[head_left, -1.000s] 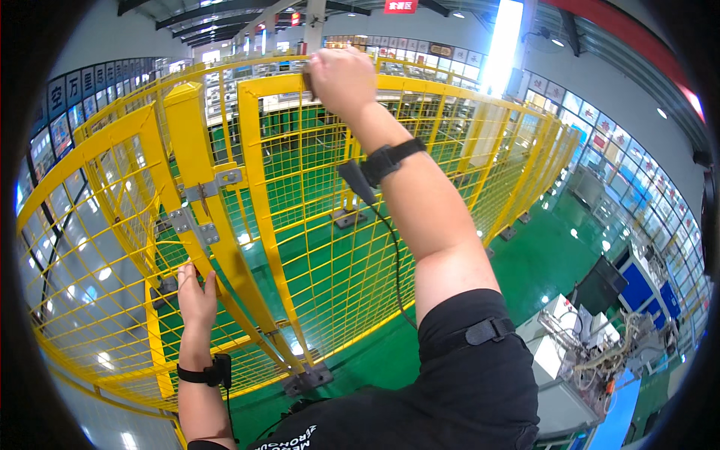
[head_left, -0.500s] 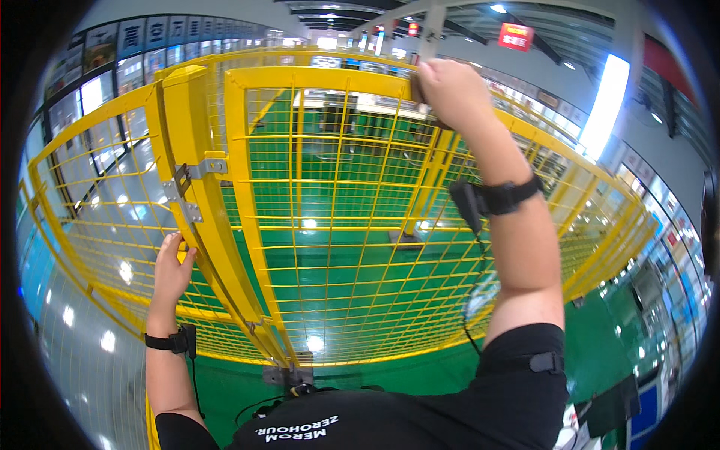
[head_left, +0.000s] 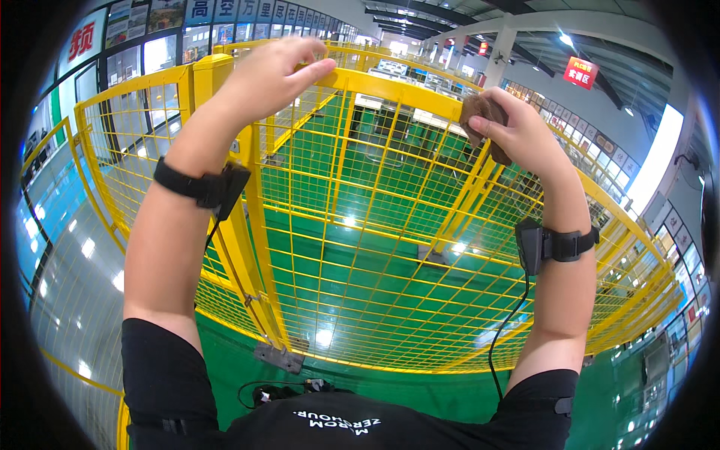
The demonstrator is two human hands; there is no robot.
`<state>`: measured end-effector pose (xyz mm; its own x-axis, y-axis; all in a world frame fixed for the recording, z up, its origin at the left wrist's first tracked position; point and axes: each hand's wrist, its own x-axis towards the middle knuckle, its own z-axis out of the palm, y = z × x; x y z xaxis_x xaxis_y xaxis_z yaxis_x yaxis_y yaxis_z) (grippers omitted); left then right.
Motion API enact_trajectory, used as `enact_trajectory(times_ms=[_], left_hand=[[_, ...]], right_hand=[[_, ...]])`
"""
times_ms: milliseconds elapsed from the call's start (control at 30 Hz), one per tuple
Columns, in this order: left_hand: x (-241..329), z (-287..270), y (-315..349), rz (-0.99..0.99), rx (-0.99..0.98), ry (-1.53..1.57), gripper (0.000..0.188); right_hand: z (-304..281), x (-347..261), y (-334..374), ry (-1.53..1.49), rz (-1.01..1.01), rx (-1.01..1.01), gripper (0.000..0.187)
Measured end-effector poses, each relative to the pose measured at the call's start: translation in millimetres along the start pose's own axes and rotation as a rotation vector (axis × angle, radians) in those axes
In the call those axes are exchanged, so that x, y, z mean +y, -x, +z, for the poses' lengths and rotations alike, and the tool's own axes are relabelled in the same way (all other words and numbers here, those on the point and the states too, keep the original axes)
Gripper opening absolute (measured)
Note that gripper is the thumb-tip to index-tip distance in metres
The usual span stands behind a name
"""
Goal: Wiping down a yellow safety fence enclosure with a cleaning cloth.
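Note:
A brown cloth (head_left: 499,152) is bunched in my right hand (head_left: 521,127), thumb on one face of it, against the top rail (head_left: 405,91) of a yellow wire-mesh fence panel (head_left: 367,210). Raised over the left end of that rail, my left hand (head_left: 274,75) is open. Its thumb and forefinger are apart with nothing between them, and the other fingers are slightly blurred. Whether it touches the rail I cannot tell. Just below my left wrist stands a thick yellow post (head_left: 214,71), partly covered by my forearm.
Black bands with small boxes (head_left: 529,244) and cables circle both forearms. A second mesh panel (head_left: 135,127) runs off to the left. Beyond the fence are green flooring (head_left: 382,277) and pale tables (head_left: 442,124). The post's dark metal foot (head_left: 279,358) sits near my body.
My left hand has risen from beside the post's latch to the top rail. My right hand has turned, showing more of the cloth. The view has shifted, moving the fence in the picture.

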<state>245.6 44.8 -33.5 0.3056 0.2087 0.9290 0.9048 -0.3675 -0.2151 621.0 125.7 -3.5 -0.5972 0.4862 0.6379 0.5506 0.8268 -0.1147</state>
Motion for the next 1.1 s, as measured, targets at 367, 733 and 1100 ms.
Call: enact_trajectory(times_ms=[367, 733, 1100], left_hand=[[-7, 38, 3, -0.013, -0.216, -0.088, 0.043], [-4, 38, 8, -0.031, -0.177, -0.085, 0.042], [-5, 42, 11, -0.041, -0.133, -0.115, 0.040]], right_hand=[[57, -73, -84, 0.264, -0.184, -0.063, 0.030], [22, -68, -83, -0.065, 0.391, -0.410, 0.021], [44, -125, -102, -0.089, 0.476, -0.437, 0.025]])
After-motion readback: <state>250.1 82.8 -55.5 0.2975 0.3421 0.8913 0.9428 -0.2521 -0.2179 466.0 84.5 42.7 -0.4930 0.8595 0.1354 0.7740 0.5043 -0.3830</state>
